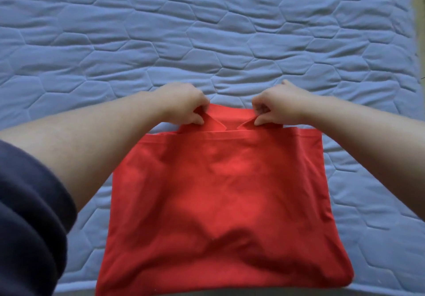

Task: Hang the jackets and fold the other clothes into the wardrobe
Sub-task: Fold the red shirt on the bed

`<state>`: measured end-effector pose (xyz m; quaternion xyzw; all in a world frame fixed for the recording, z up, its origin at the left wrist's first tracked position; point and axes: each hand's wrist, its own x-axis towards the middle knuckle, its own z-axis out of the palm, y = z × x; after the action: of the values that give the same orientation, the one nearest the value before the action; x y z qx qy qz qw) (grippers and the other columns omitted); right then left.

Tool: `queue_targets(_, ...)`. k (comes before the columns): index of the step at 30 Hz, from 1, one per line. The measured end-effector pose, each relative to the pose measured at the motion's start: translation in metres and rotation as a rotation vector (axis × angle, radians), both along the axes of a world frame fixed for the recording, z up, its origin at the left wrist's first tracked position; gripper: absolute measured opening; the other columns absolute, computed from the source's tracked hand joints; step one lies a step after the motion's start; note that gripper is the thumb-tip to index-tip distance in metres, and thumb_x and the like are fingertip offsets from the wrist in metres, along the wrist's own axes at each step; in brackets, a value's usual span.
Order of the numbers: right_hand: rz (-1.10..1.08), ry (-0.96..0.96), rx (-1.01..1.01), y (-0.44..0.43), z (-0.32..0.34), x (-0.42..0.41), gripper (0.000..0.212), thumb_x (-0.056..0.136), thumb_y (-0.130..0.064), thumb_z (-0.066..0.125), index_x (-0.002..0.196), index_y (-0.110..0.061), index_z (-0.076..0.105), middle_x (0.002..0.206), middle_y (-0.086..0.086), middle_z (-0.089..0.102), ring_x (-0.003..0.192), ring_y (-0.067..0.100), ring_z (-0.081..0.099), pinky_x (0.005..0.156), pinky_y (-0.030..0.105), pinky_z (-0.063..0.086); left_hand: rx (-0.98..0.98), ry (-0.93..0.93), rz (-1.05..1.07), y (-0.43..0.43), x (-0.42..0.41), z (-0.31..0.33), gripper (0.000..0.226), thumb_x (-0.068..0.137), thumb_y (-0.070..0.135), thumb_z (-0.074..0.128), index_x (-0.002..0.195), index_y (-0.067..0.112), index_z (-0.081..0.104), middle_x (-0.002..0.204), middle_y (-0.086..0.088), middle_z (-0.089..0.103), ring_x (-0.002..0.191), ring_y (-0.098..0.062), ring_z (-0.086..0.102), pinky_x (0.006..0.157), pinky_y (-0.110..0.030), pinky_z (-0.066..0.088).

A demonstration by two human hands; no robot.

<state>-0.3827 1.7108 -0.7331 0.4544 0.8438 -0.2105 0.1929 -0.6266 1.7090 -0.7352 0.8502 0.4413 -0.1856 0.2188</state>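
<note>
The left hand pinches a small flap of the red garment at the cloth's eleven o'clock corner, with fingers and thumb curled onto the fabric. A navy sleeve is bunched above that forearm at eight o'clock in my feed.

The garment lies flat on the quilted blue bed cover, filling the six o'clock half of the view. It is already a rough rectangle, with a narrower layer showing past its far hem.

At one o'clock the right hand clamps the matching flap the same way.

I judge this one piece to be mid-fold. It needs at least one more fold and then stowing. I see no wardrobe, jackets or other clothes, and no label, brand or writing I can read.
</note>
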Motion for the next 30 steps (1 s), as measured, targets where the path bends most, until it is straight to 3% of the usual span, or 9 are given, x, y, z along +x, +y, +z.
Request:
queue_targets(4, -0.104, 0.019, 0.094, -0.006, -0.005, -0.002, 0.019, 0.084, -0.035, 0.068, 0.078, -0.026, 0.052, 0.079, -0.010, 0.053, 0.097, 0.022, 0.057, 0.079, 0.033, 0.027, 0.116, -0.096, 0.261, -0.015, -0.001, -0.016, 0.019, 0.088, 0.028, 0.062, 0.106, 0.022, 0.061, 0.116, -0.003, 0.058, 0.111, -0.028, 0.054, 0.087, -0.037, 0.039)
queue_targets(8, -0.422, 0.249, 0.113, -0.038, -0.014, 0.008, 0.031, 0.087, -0.032, 0.063, 0.115, -0.023, 0.056, 0.120, 0.003, 0.054, 0.116, 0.025, 0.050, 0.095, 0.042, 0.040, 0.083, -0.429, 0.561, -0.054, -0.021, -0.019, 0.042, 0.090, 0.032, 0.058, 0.128, 0.020, 0.046, 0.127, -0.006, 0.050, 0.113, -0.029, 0.054, 0.094, -0.045, 0.045)
queue_targets(10, -0.568, 0.301, 0.042, -0.055, -0.011, 0.027, 0.048, 0.087, -0.042, 0.061, 0.128, -0.023, 0.048, 0.125, 0.003, 0.056, 0.117, 0.024, 0.053, 0.099, 0.050, 0.041, 0.041, -0.331, 0.548, -0.074, -0.051, -0.016, 0.045, 0.088, 0.053, 0.051, 0.121, 0.023, 0.049, 0.118, -0.004, 0.060, 0.108, -0.027, 0.058, 0.091, -0.043, 0.046)
queue_targets(12, -0.542, 0.102, -0.031, -0.070, -0.008, 0.050, 0.063, 0.084, -0.051, 0.061, 0.137, -0.024, 0.039, 0.129, 0.004, 0.057, 0.121, 0.026, 0.052, 0.102, 0.049, 0.038, -0.019, -0.107, 0.411, -0.088, -0.084, -0.010, 0.060, 0.077, 0.076, 0.035, 0.105, 0.027, 0.054, 0.102, 0.001, 0.068, 0.097, -0.025, 0.063, 0.082, -0.038, 0.044)
queue_targets(15, -0.519, 0.000, -0.181, -0.073, -0.001, 0.074, 0.059, 0.080, -0.048, 0.069, 0.128, -0.019, 0.049, 0.118, 0.006, 0.061, 0.114, 0.028, 0.056, 0.095, 0.039, 0.041, -0.052, -0.047, 0.358, -0.086, -0.113, -0.005, 0.067, 0.068, 0.081, 0.038, 0.097, 0.024, 0.060, 0.087, 0.001, 0.069, 0.087, -0.025, 0.064, 0.074, -0.033, 0.038)
queue_targets(18, -0.430, 0.020, -0.202, -0.067, 0.002, 0.088, 0.031, 0.075, -0.040, 0.075, 0.095, -0.018, 0.065, 0.089, 0.000, 0.056, 0.095, 0.026, 0.057, 0.084, 0.041, 0.045, -0.008, -0.012, 0.378, -0.078, -0.127, 0.006, 0.045, 0.073, 0.071, 0.061, 0.083, 0.027, 0.062, 0.070, 0.007, 0.060, 0.079, -0.026, 0.061, 0.067, -0.032, 0.033)
queue_targets(21, -0.699, 0.251, -0.310, -0.067, 0.008, 0.097, 0.012, 0.077, -0.016, 0.076, 0.083, -0.015, 0.066, 0.083, 0.008, 0.064, 0.078, 0.019, 0.059, 0.074, 0.034, 0.050, -0.145, -0.127, 0.499, -0.078, -0.136, 0.016, 0.037, 0.070, 0.064, 0.067, 0.065, 0.028, 0.059, 0.061, 0.006, 0.058, 0.062, -0.016, 0.054, 0.058, -0.028, 0.036)
queue_targets(25, -1.170, 0.462, -0.464, -0.078, 0.009, 0.108, 0.021, 0.078, 0.000, 0.073, 0.087, -0.014, 0.061, 0.076, 0.007, 0.059, 0.059, 0.013, 0.054, 0.048, 0.018, 0.046, -0.335, -0.363, 0.864, -0.080, -0.135, 0.016, 0.008, 0.082, 0.009, 0.072, 0.078, 0.012, 0.066, 0.071, -0.006, 0.063, 0.053, 0.000, 0.051, 0.053, -0.010, 0.040)
queue_targets(30, -1.459, 0.593, -0.733, -0.090, 0.012, 0.115, 0.025, 0.075, -0.005, 0.073, 0.099, -0.002, 0.065, 0.083, 0.012, 0.067, 0.055, 0.009, 0.065, 0.055, 0.019, 0.054, -0.555, -0.363, 1.131, -0.083, -0.135, 0.016, 0.013, 0.080, 0.006, 0.072, 0.090, 0.012, 0.068, 0.084, -0.006, 0.066, 0.061, -0.002, 0.059, 0.053, -0.010, 0.047)
